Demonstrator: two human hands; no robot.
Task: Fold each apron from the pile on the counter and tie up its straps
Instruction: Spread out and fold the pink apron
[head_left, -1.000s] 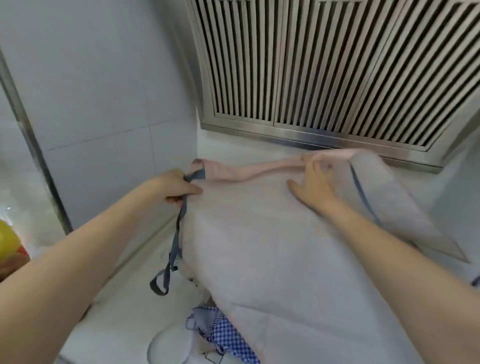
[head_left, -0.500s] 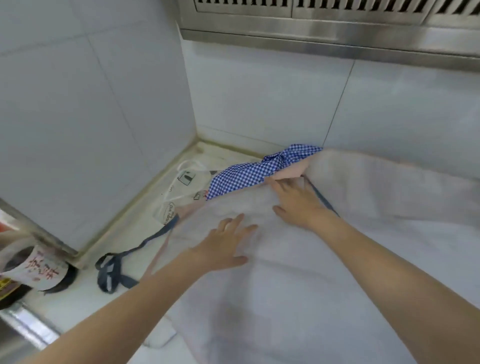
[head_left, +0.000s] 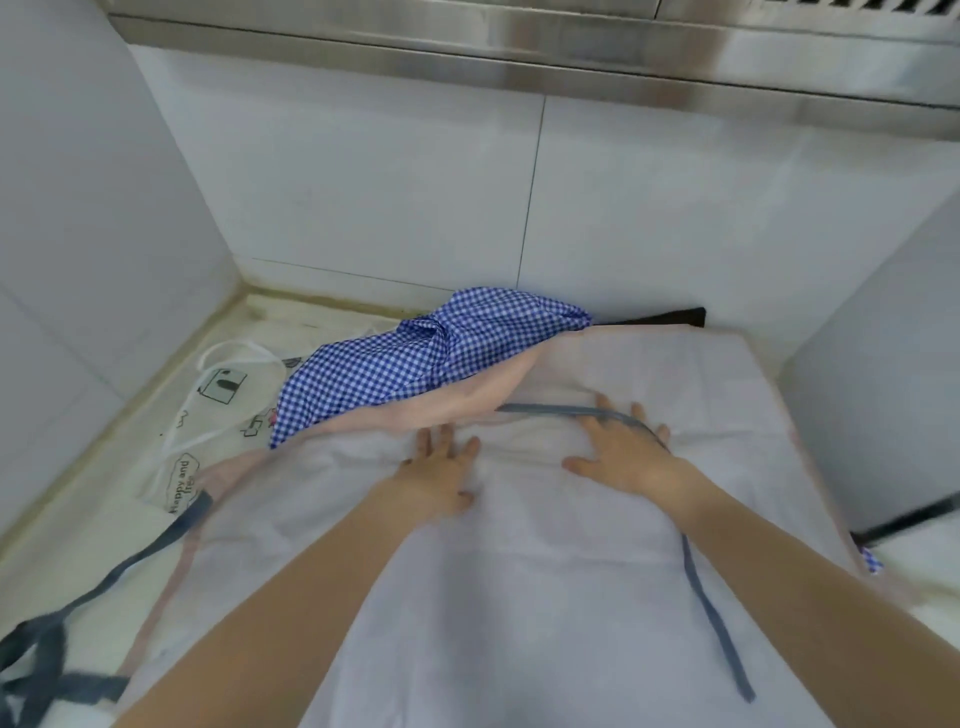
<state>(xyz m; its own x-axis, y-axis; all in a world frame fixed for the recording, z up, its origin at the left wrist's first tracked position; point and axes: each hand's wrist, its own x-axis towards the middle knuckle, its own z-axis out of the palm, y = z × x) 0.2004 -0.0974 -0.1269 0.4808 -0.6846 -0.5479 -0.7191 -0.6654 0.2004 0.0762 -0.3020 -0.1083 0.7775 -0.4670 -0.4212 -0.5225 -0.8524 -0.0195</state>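
Across the frame's centre the pale apron (head_left: 545, 545) lies flat on the worktop (head_left: 93, 519) — your left hand (head_left: 441, 467) and right hand (head_left: 618, 452) press it, fingers spread; its blue strap (head_left: 711, 618) trails toward lower right, nearer your right hand.

Left hand (head_left: 439, 470) and right hand (head_left: 621, 449) press flat on pale apron (head_left: 545, 597).
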